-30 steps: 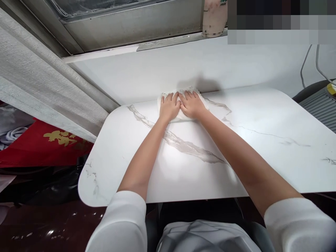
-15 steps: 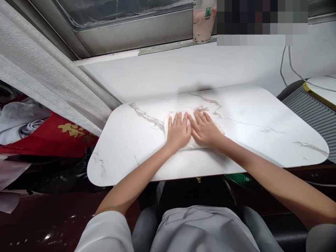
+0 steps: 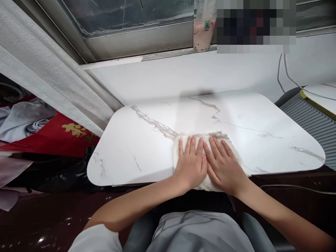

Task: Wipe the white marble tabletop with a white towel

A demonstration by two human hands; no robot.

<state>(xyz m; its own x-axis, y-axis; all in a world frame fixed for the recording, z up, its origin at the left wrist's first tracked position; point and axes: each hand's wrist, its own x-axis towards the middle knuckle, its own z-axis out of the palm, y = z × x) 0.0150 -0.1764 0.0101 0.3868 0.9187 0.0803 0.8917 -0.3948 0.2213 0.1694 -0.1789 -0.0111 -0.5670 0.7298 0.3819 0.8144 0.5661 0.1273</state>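
Note:
A fluffy white cloth [image 3: 222,138] lies on the white marble-patterned tabletop [image 3: 147,147], its near part hanging over the front edge. My left hand [image 3: 191,162] rests flat on the left half of the cloth, fingers stretched forward. Beside it, my right hand [image 3: 224,166] lies flat on the right half with its fingers a little spread. The thumbs meet near the middle. Both palms press on top of the cloth without grasping it, and they hide much of it.
A plastic cup with pink drink [image 3: 203,33] stands on the window ledge. To the left hangs a pale curtain [image 3: 57,66], with a red cloth bearing gold characters [image 3: 52,138] beyond it. A grey ridged panel [image 3: 307,115] and cables [image 3: 288,71] are at the right.
Both hands have slid the cloth toward me and slightly right, from mid-table to the front edge. The view has shifted slightly.

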